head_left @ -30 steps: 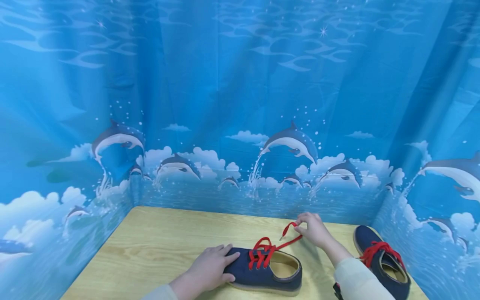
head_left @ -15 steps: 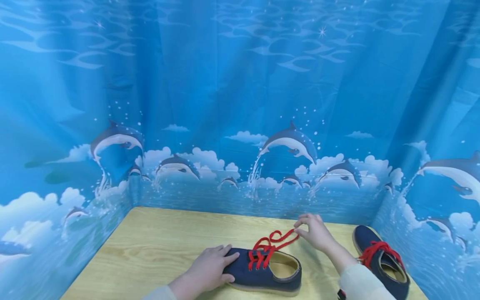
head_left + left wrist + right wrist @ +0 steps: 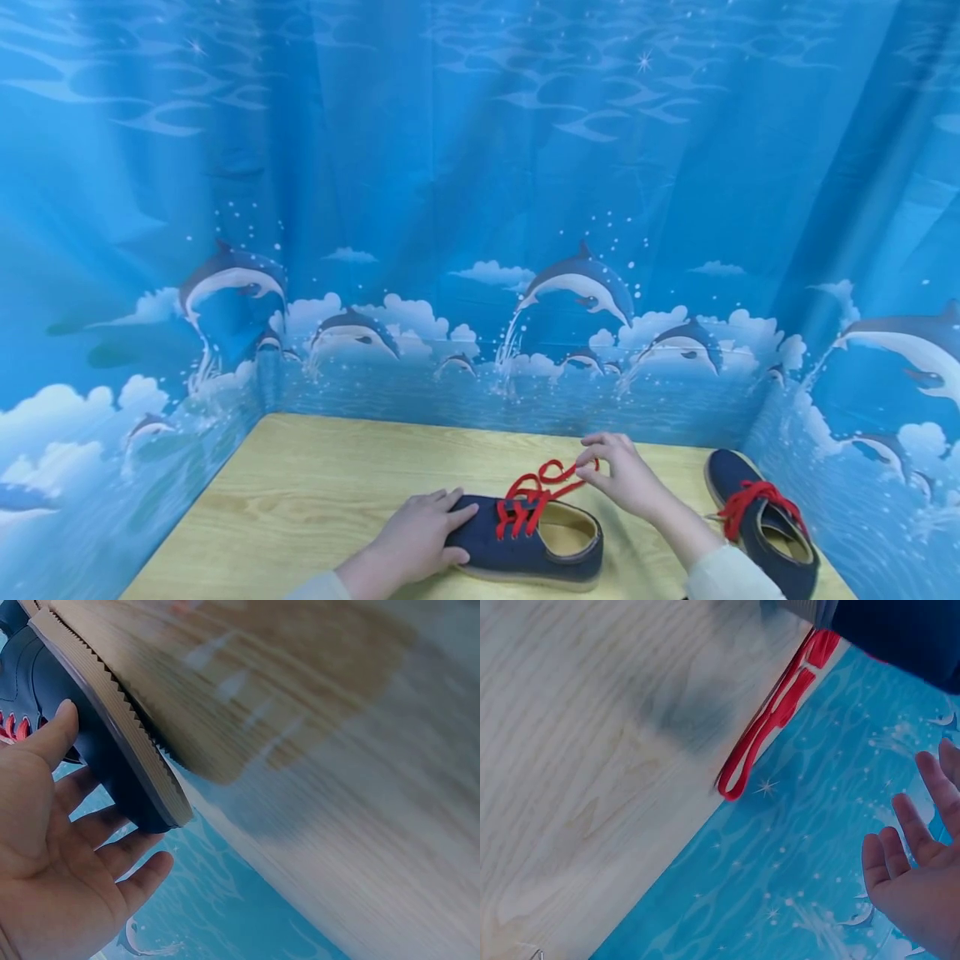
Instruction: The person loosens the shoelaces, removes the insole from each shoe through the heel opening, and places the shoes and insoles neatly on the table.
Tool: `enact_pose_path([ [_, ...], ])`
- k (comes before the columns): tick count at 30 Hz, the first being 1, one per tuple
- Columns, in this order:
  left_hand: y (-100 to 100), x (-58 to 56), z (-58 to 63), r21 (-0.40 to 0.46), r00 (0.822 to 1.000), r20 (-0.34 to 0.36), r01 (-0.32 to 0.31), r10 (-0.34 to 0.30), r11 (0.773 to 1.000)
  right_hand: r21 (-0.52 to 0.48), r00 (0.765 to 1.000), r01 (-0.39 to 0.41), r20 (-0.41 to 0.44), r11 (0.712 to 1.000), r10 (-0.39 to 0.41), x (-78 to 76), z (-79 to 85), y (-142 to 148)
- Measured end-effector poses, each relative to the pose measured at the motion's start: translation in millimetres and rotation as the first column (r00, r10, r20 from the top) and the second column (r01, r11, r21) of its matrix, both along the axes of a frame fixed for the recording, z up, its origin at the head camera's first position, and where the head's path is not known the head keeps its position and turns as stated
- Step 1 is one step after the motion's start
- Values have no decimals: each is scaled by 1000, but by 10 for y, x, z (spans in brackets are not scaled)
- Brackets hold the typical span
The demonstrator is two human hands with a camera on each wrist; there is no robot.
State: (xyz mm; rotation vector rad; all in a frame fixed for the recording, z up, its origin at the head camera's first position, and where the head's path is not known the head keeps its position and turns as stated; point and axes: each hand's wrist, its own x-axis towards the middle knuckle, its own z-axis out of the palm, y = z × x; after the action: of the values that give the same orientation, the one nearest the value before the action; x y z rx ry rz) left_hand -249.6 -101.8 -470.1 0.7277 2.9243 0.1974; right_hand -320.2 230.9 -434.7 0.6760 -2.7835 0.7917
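Observation:
A navy shoe (image 3: 491, 542) lies on its sole, its toe pointing left and its tan-lined opening at the right. My left hand (image 3: 420, 533) grips the toe; in the left wrist view the thumb (image 3: 64, 724) lies on one side and the fingers on the other. Red shoelace (image 3: 789, 705) is threaded through the shoe, and its loose end lies in loops on the table behind the opening. Just above those loops hovers my right hand (image 3: 626, 479), fingers loosely spread. The right wrist view shows that hand (image 3: 922, 889) apart from the lace, holding nothing.
A second navy shoe (image 3: 723, 475) with bunched red laces (image 3: 750, 500) stands at the table's right edge, beside my right forearm. The wooden table (image 3: 315, 475) ends at a blue dolphin-print curtain (image 3: 450, 208) on the back and sides.
My right hand held the lace end up, lowered it into loops on the table and let it go. It has since shifted slightly left. The left hand keeps its grip on the toe.

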Motion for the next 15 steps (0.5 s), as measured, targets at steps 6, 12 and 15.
enact_pose_path([
  [6, 0, -15, -11, -5, 1000, -1, 1, -1, 1000, 6, 998, -60, -1, 998, 60, 80, -34, -40],
  [12, -4, -21, -27, 1, 1000, 6, -3, 3, 1000, 27, 987, -157, 42, 987, 156, 133, -86, -74],
  [15, -5, -21, -37, 0, 1000, 8, -10, 10, 1000, 32, 977, -202, 83, 979, 198, 158, -102, -94],
])
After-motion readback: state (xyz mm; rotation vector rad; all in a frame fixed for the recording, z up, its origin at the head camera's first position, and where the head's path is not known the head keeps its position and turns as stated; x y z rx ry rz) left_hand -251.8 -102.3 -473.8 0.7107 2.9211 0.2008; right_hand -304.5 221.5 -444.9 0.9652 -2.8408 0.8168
